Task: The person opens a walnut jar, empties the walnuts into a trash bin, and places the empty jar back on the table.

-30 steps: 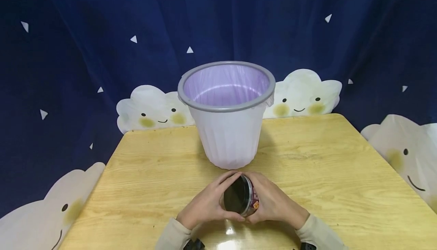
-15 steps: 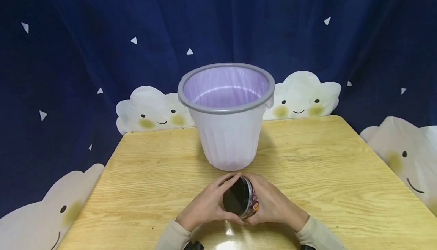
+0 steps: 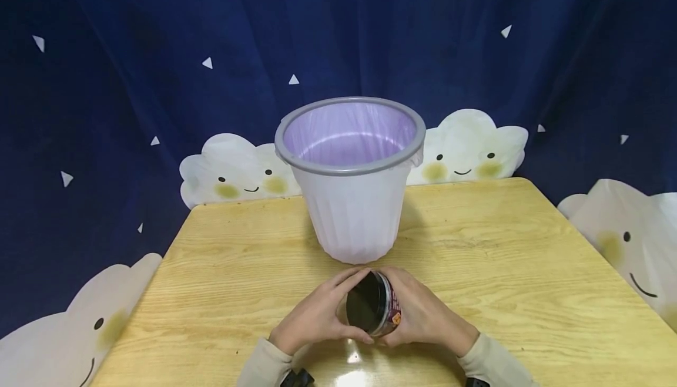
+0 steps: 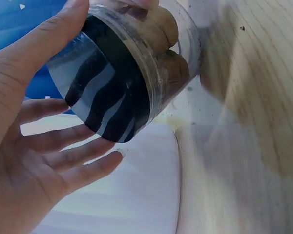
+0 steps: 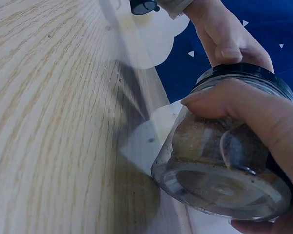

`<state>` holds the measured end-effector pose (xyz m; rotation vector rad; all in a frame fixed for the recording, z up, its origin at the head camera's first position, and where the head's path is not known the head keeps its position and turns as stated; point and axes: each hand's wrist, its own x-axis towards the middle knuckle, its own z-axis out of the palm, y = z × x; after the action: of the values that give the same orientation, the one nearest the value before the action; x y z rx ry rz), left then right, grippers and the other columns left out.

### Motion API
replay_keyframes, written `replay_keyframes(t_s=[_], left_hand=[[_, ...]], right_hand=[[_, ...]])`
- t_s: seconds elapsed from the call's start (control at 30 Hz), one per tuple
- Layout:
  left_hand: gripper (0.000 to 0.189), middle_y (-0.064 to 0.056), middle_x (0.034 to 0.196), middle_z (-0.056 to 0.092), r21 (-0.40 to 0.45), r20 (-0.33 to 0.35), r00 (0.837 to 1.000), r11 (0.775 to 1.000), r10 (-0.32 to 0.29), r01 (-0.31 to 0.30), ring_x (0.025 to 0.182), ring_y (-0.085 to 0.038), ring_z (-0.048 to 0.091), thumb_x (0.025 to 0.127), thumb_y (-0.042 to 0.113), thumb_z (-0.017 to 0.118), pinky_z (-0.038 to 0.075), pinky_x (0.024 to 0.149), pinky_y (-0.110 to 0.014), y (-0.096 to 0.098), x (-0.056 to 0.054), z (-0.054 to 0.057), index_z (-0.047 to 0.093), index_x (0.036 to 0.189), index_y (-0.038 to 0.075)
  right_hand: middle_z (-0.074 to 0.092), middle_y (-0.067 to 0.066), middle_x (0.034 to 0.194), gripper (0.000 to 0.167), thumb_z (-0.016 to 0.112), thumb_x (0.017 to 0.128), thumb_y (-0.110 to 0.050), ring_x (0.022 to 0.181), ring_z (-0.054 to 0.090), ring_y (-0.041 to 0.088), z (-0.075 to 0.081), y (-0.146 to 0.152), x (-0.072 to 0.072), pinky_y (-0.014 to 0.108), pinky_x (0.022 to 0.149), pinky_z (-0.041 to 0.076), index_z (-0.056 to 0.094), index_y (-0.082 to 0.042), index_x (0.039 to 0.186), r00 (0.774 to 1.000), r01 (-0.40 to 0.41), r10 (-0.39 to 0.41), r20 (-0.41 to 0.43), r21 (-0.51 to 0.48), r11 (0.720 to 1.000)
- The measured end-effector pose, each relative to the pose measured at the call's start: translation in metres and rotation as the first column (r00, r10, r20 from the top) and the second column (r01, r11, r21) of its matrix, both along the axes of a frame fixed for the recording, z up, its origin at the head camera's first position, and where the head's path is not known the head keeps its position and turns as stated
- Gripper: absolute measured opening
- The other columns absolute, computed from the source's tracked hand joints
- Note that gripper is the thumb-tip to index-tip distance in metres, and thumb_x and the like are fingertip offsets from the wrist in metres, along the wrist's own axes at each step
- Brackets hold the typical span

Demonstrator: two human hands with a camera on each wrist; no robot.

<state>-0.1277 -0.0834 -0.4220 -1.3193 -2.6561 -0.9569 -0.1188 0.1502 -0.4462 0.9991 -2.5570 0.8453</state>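
A clear jar (image 5: 210,146) with a black lid (image 4: 119,80) is tilted on its side above the near part of the table, its lid facing left. Brown contents show through its wall, and the head view shows a dark red label. My right hand (image 3: 420,310) grips the jar's body, with the thumb across it in the right wrist view. My left hand (image 3: 319,313) spans the lid, thumb at one edge and fingers spread along the opposite edge. Some left fingertips are hidden behind the lid in the left wrist view.
Beyond the hands, a white bin (image 3: 357,216) with a grey rim and a purple-looking inside stands on the wooden table (image 3: 211,275). A dark blue curtain (image 3: 238,34) with white triangles and smiling clouds hangs around the table.
The left hand has shifted very slightly left, and its thumb has moved a little on the lid's near edge. The right hand, jar and bin look unmoved.
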Motion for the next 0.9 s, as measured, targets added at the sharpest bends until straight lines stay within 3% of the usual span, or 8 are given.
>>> replay_keyframes(t_s=[0.13, 0.27, 0.43, 0.5, 0.67, 0.73, 0.9], left_hand=[[0.114, -0.005, 0.155, 0.027, -0.031, -0.028, 0.999, 0.999, -0.023, 0.022, 0.138, -0.023, 0.035, 0.060, 0.040, 0.090, 0.038, 0.108, -0.038, -0.0015, 0.0013, -0.0004, 0.028, 0.153, 0.019], [0.111, -0.006, 0.155, 0.028, -0.046, -0.040, 0.999, 0.998, -0.036, 0.034, 0.137, -0.024, 0.036, 0.064, 0.033, 0.090, 0.039, 0.107, -0.038, -0.0019, 0.0011, -0.0003, 0.027, 0.153, 0.019], [0.106, -0.006, 0.148, 0.041, -0.010, 0.013, 1.000, 1.000, -0.002, 0.002, 0.130, -0.019, 0.046, 0.067, 0.049, 0.083, 0.040, 0.105, -0.034, -0.0011, -0.0003, -0.0001, 0.030, 0.152, 0.013], [0.110, -0.006, 0.150, 0.038, -0.014, 0.027, 1.000, 1.000, 0.003, -0.002, 0.131, -0.019, 0.044, 0.065, 0.051, 0.083, 0.040, 0.106, -0.034, -0.0017, 0.0001, -0.0004, 0.028, 0.153, 0.015], [0.118, -0.006, 0.157, 0.024, -0.046, -0.038, 0.999, 0.999, -0.027, 0.025, 0.139, -0.024, 0.033, 0.061, 0.034, 0.092, 0.037, 0.108, -0.037, -0.0024, 0.0007, -0.0012, 0.022, 0.155, 0.022], [0.115, -0.007, 0.156, 0.026, -0.041, -0.049, 0.998, 0.999, -0.030, 0.028, 0.138, -0.025, 0.035, 0.063, 0.032, 0.091, 0.039, 0.107, -0.038, -0.0021, 0.0005, -0.0007, 0.023, 0.155, 0.023], [0.108, -0.006, 0.147, 0.041, -0.016, 0.000, 1.000, 1.000, 0.016, -0.016, 0.128, -0.020, 0.047, 0.067, 0.051, 0.082, 0.044, 0.102, -0.037, -0.0012, 0.0007, -0.0005, 0.025, 0.154, 0.023]], right_hand=[[0.055, -0.002, 0.123, 0.103, 0.091, 0.047, -0.041, 0.111, 0.054, 0.017, -0.0027, 0.0002, 0.0015, 0.039, 0.093, 0.050, 0.046, -0.009, 0.134, 1.000, -0.007, 0.007, 0.000, -0.003, 1.000], [0.055, -0.002, 0.123, 0.104, 0.092, 0.046, -0.042, 0.111, 0.054, 0.016, -0.0031, 0.0001, 0.0014, 0.038, 0.092, 0.050, 0.047, -0.009, 0.134, 1.000, 0.001, -0.001, 0.001, -0.004, 1.000], [0.055, -0.002, 0.122, 0.104, 0.091, 0.045, -0.041, 0.111, 0.053, 0.015, -0.0021, -0.0002, 0.0006, 0.039, 0.092, 0.050, 0.046, -0.010, 0.134, 1.000, 0.006, -0.006, 0.008, -0.007, 1.000], [0.055, -0.003, 0.121, 0.104, 0.092, 0.045, -0.042, 0.110, 0.053, 0.015, -0.0026, -0.0002, 0.0005, 0.039, 0.092, 0.050, 0.047, -0.010, 0.133, 1.000, 0.000, 0.000, 0.006, -0.008, 1.000], [0.055, -0.001, 0.124, 0.106, 0.092, 0.045, -0.042, 0.111, 0.054, 0.016, -0.0031, -0.0003, 0.0000, 0.039, 0.094, 0.049, 0.047, -0.008, 0.135, 1.000, -0.009, 0.009, -0.012, -0.014, 1.000], [0.055, -0.001, 0.124, 0.105, 0.091, 0.045, -0.041, 0.111, 0.054, 0.017, -0.0023, -0.0005, -0.0005, 0.040, 0.094, 0.049, 0.046, -0.007, 0.134, 1.000, -0.006, 0.006, -0.014, -0.012, 1.000], [0.055, -0.001, 0.124, 0.104, 0.091, 0.046, -0.041, 0.112, 0.053, 0.017, -0.0013, -0.0001, -0.0003, 0.041, 0.094, 0.049, 0.046, -0.008, 0.134, 1.000, 0.002, -0.002, 0.018, 0.004, 1.000]])
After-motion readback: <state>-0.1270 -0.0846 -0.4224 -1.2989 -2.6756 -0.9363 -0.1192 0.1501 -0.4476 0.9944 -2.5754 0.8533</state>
